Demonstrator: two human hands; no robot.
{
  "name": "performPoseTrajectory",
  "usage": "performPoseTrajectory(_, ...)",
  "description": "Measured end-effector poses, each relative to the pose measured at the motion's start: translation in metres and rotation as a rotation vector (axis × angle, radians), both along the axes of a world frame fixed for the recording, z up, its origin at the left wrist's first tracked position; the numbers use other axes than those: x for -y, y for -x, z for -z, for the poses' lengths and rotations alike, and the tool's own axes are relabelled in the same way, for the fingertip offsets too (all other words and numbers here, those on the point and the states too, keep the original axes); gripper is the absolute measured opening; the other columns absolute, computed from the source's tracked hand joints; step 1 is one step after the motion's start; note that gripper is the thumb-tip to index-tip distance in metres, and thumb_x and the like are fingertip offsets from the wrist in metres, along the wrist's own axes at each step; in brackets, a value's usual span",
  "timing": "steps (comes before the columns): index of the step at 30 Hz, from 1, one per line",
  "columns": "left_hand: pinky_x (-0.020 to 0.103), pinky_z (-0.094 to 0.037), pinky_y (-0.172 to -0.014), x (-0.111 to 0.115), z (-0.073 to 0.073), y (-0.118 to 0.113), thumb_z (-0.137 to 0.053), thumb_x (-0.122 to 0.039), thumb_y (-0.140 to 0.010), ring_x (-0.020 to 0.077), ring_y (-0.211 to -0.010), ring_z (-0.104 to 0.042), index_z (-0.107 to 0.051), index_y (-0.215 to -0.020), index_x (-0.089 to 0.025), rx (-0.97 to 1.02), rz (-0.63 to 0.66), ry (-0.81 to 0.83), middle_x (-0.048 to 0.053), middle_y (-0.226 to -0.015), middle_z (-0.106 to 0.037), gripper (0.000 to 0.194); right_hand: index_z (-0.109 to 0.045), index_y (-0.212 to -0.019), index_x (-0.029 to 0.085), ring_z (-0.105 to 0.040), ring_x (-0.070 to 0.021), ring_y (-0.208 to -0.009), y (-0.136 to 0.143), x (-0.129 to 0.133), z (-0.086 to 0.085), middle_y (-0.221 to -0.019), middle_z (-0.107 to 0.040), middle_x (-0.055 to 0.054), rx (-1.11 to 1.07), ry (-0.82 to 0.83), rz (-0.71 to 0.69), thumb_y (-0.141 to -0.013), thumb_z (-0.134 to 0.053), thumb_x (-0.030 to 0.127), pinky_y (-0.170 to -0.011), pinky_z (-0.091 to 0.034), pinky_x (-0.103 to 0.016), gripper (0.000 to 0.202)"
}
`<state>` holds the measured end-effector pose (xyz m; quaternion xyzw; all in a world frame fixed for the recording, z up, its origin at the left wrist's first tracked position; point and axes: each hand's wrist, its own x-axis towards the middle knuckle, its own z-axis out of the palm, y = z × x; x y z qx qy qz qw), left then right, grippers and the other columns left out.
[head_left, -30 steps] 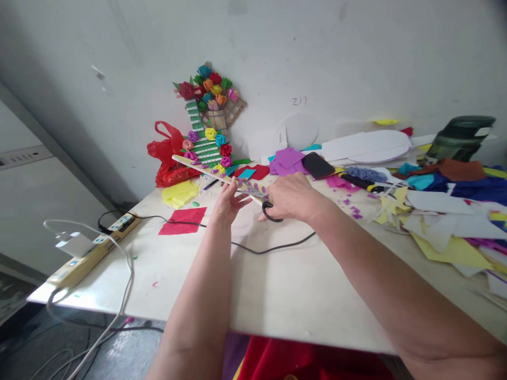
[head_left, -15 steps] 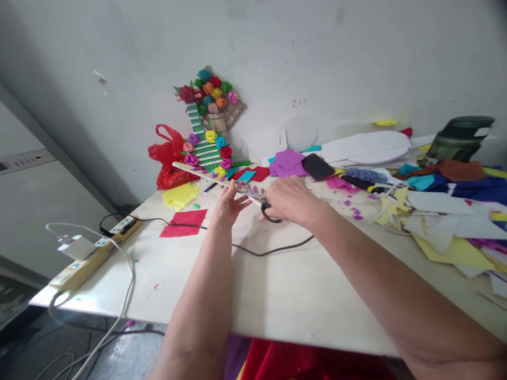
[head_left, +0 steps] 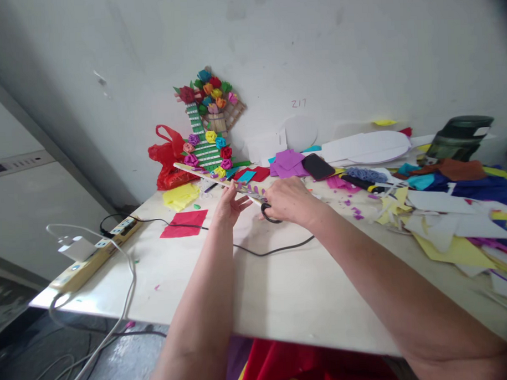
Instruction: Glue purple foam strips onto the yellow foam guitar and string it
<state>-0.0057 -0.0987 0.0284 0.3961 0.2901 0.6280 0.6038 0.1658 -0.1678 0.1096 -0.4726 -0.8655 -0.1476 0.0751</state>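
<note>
Head — scissors [head_left: 257,196] in right hand [head_left: 289,197]

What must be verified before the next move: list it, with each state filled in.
1. Scissors in the right hand: ok.
2. Strip held by the left hand: ok.
3. Left hand well clear of the scissors: not ok, they are close.
4. Scissors fully shut: cannot tell.
5. Cord clear of the arms: not ok, it passes under the left forearm.
6. Bottle away from both hands: ok.
</note>
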Motion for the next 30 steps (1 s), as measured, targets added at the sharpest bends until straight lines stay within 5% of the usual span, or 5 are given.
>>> performPoseTrajectory(30, 0.032, -0.051, -0.063, 0.0012, 0.0000, -0.0015, -0.064, -0.041, -0.067, 0.0152, -0.067, -0.060, -0.053, -0.111, -0.026, -0.020, 0.000, 0.023, 0.006, -0.103, -0.061, 0.048, -0.065, -0.100, 0.011, -0.060, -0.0273, -0.087, -0.0010, 0.0023, -0.0029, -0.085, -0.065, -0.017, 0.018, 0.001, -0.015, -0.077, -0.049, 0.041, -0.070, -0.039, -0.032, 0.041)
